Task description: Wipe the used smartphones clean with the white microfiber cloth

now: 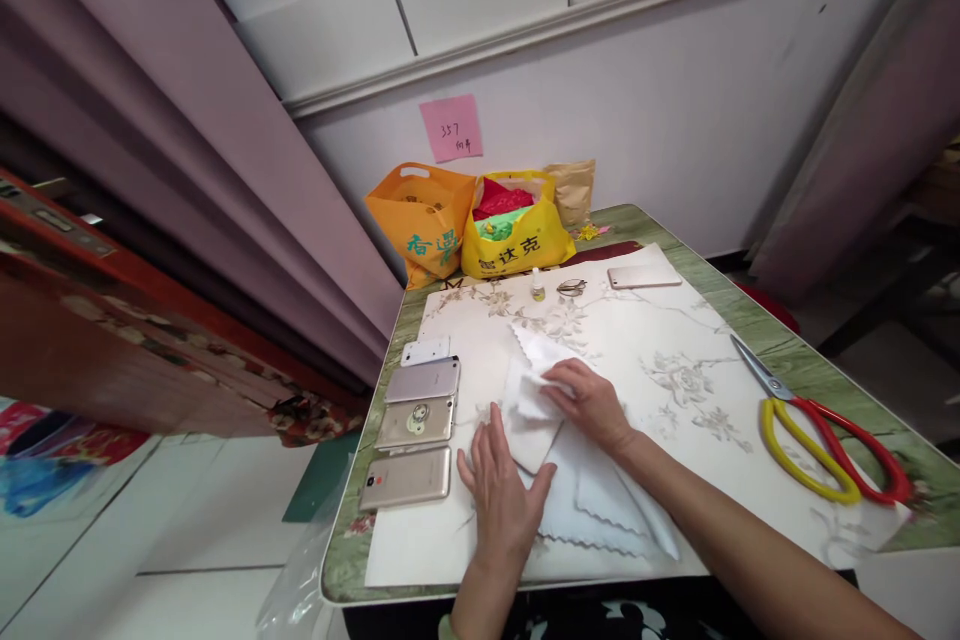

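**Left hand**: palm down on the near middle of the floral mat. Grip spread flat, fingers straight and close together, thumb out against the edge of the white cloths. It holds nothing.

**Right hand**: on the middle of the mat, lying over the folded cloth. Fingers bent, tips resting on the fold. The thumb is hidden, so whether the grip pinches the fabric or only presses it cannot be told.

**Folded cloth**: small, white, zigzag-cut edge. It lies on the middle of the mat, on top of the cloth stack, with one corner pointing toward the far side.

**Cloth stack**: several white zigzag-edged cloths, overlapping, on the near middle of the mat and partly under the right forearm.

**Four phones**: in a row down the mat's left edge, from far to near:
- white phone
- silver phone
- gold phone with ring holder
- gold phone

**Fifth phone**: at the mat's far edge.

**Small bottle**: upright at the mat's far edge.

**Scissors**: one yellow and one red handle, lying on the mat's right edge and partly on the green tabletop.

**Orange bag**, **yellow bag**: beyond the mat's far edge, against the wall.
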A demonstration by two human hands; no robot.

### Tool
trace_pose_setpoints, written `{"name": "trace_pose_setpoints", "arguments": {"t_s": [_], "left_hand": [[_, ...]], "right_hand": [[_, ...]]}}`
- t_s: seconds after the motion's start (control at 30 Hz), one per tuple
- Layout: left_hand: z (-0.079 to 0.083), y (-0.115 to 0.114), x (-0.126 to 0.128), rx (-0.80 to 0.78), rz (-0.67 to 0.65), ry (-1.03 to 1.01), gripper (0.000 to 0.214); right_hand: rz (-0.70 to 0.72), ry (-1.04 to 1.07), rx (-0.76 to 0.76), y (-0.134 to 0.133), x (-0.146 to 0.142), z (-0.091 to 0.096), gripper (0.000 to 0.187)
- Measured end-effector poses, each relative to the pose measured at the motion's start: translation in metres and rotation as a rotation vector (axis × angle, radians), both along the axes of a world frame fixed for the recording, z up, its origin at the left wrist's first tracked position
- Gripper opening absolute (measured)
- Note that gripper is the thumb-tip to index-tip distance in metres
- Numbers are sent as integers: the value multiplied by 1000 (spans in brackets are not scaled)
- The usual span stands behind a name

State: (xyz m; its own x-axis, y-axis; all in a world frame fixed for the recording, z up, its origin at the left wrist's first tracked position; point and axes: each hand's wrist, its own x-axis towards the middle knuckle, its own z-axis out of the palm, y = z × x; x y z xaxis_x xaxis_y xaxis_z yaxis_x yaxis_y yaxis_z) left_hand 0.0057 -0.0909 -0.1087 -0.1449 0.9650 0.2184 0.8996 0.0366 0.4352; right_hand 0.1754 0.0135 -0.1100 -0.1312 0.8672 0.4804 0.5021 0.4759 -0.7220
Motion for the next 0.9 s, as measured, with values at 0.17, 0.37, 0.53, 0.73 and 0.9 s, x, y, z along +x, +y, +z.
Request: {"name": "trace_pose_setpoints", "arguments": {"t_s": [0.17,0.37,0.53,0.73,0.9], "left_hand": [[-12,0,-3,51,-48,-2,82],[-22,-2,-8,117,-73,24,85],[-24,-3,-11,132,-70,6,89],[-24,-3,-15,117,-68,-111,88],[-24,-2,-16,91,-77,-140,88]], "right_hand": [[288,-430,58,-34,-21,16,20],[282,-466,20,-45,-29,7,17],[-58,-539,-71,2,-12,4,18],[-1,-594,65,-32,-32,1,30],[338,-576,46,-46,-30,-1,36]]}}
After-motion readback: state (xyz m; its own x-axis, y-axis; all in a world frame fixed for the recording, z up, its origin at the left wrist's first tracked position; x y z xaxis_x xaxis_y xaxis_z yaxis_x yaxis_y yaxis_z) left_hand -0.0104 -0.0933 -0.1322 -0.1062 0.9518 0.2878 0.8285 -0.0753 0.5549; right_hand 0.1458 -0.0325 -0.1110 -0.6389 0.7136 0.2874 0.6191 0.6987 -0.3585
